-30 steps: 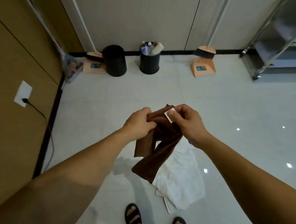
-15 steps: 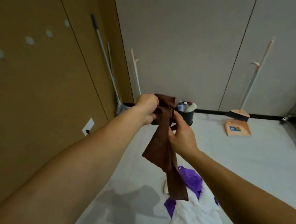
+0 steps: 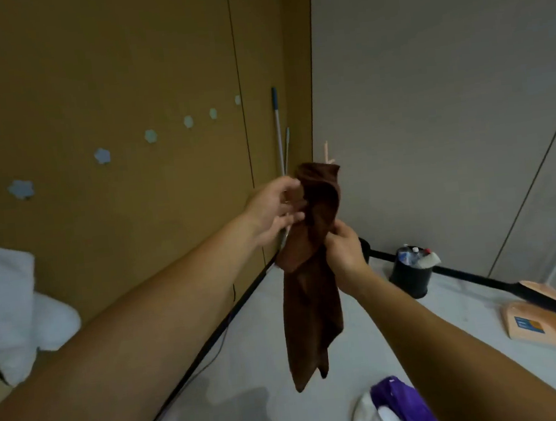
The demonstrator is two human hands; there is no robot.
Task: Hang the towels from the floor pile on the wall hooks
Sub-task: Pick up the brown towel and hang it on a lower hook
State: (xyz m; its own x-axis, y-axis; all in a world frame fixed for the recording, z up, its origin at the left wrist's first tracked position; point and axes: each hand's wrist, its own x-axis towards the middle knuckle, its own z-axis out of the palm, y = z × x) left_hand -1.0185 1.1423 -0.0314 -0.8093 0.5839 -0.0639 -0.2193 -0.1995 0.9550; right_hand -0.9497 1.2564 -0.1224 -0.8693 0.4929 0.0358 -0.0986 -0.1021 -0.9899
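Brown towel (image 3: 313,308) clamped up high: L hand (image 3: 275,210) fingers curled on its bunched top, R hand (image 3: 343,255) pinching just below, rest hanging free. Hooks (image 3: 150,136) on tan wall (image 3: 87,76), left. Purple & white pile (image 3: 400,405) on floor (image 3: 465,301), near edge.

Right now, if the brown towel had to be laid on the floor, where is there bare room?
Bare floor lies under the brown towel, between the brown wall and the towel pile. Another open patch sits between the pile, the black bin and the dustpan. The foot of the grey wall is crowded.
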